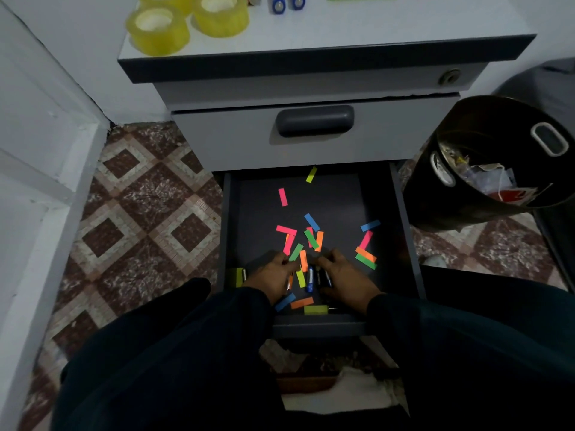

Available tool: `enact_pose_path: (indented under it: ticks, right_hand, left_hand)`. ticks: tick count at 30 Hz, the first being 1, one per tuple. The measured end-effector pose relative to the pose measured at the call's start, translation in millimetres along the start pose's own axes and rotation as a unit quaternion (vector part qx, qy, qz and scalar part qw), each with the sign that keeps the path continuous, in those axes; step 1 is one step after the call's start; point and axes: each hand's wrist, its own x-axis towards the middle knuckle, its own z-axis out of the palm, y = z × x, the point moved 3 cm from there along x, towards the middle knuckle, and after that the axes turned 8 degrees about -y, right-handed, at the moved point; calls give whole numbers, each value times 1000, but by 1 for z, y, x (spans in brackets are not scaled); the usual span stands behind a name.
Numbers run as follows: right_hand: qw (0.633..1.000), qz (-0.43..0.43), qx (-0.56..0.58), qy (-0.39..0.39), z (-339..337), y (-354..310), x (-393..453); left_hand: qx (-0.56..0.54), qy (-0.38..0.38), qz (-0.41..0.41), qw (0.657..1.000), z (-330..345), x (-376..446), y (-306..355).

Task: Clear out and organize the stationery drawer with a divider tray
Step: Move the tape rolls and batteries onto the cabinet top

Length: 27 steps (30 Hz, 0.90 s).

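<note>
Neon paper strips [311,237] litter drawer [342,200] | batteries [314,278] between hands | grip unclear

No text, brand, number or sign is showing clearly enough to be read. The small batteries [314,279] lying near the front edge of the open drawer [401,219] are carrying printed casings, but the print is blurring into colour only. The scraps in the black bin [485,185] beside the drawer's right edge and the blue items [287,3] at the far edge of the cabinet top [342,26] are showing nothing readable.
</note>
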Motion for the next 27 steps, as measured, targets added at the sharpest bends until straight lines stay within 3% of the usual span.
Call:
enact_pose_path:
  ticks: [27]
  right_hand:
    - [999,16,-32,0,-5,1,1]
  left_hand:
    - [-52,63,-30,996,0,5,-3]
